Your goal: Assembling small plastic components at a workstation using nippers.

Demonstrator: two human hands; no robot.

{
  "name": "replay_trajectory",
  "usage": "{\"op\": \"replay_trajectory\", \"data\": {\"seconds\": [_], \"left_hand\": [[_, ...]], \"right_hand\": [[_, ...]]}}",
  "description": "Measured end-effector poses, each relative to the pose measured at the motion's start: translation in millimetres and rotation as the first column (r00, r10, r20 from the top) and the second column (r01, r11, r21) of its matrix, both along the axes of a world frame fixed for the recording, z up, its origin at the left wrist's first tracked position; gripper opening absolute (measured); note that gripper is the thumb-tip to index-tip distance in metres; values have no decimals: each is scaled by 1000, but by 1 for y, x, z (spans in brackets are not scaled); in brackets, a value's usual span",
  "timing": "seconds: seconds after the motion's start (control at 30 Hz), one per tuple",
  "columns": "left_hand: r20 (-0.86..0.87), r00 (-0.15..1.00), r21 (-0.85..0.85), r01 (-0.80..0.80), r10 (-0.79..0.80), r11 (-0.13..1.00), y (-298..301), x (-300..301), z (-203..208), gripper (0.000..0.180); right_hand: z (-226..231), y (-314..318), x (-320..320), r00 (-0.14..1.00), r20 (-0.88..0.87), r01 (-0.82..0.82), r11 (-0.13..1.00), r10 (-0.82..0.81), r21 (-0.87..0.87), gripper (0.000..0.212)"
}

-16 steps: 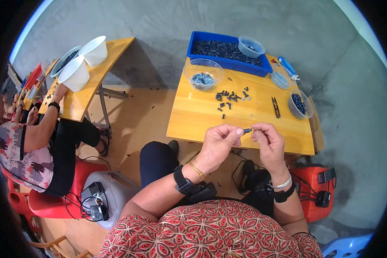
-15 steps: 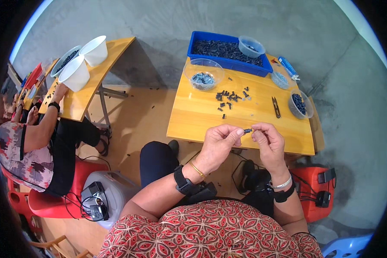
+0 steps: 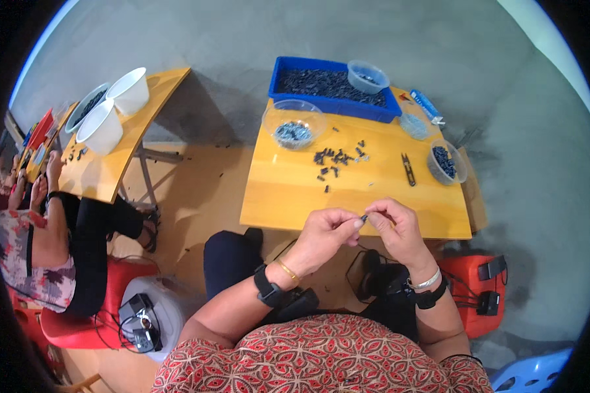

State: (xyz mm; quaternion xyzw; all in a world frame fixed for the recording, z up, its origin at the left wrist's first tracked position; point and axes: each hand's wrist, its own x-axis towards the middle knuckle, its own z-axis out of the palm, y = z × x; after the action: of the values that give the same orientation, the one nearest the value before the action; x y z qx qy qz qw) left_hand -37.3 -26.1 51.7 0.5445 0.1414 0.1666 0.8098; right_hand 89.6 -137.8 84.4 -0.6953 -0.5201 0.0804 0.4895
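My left hand (image 3: 328,234) is closed in a pinch on a small black plastic part (image 3: 364,218), held just off the table's front edge. The fingers of my right hand (image 3: 400,230) are pinched together at the part's other end; whatever sits between them is too small to make out. Beyond my hands, a loose group of the same black parts (image 3: 334,157) lies on the yellow wooden table (image 3: 275,209). Black thread snips (image 3: 408,169) rest to the right of that group.
Along the table's back stands a blue tray (image 3: 334,110) full of black parts, with a clear tub (image 3: 367,77) in it. A clear bowl (image 3: 294,124) holds small shiny pieces; a round tub (image 3: 447,162) holds dark parts. At left, another person (image 3: 39,242) sits by a second table (image 3: 157,88).
My hands have drawn closer together, with the right fingertips now at the black part. The view has shifted slightly. The person at left has pulled a hand back from the white tubs.
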Motion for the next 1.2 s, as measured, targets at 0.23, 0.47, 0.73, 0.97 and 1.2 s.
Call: {"op": "replay_trajectory", "data": {"seconds": [0.23,0.47,0.73,0.97,1.2], "left_hand": [[34,999,-225,-7,15,974,15,7,-12,9],[31,1000,-197,7,-1,980,25,12,-19,8],[83,997,-317,25,1,948,25,6,-3,9],[312,948,-450,213,-72,867,19,-18,35,12],[360,925,-467,292,-122,835,4,-33,54,15]], "right_hand": [[-43,-2,145,863,299,477,852,-407,-216,19],[-49,29,171,761,591,607,617,-268,-502,23],[-59,10,162,769,576,601,619,-276,-505,23],[-14,-34,74,700,-616,211,928,-362,-305,18],[67,-50,-39,828,-524,-177,980,197,89,17]]}}
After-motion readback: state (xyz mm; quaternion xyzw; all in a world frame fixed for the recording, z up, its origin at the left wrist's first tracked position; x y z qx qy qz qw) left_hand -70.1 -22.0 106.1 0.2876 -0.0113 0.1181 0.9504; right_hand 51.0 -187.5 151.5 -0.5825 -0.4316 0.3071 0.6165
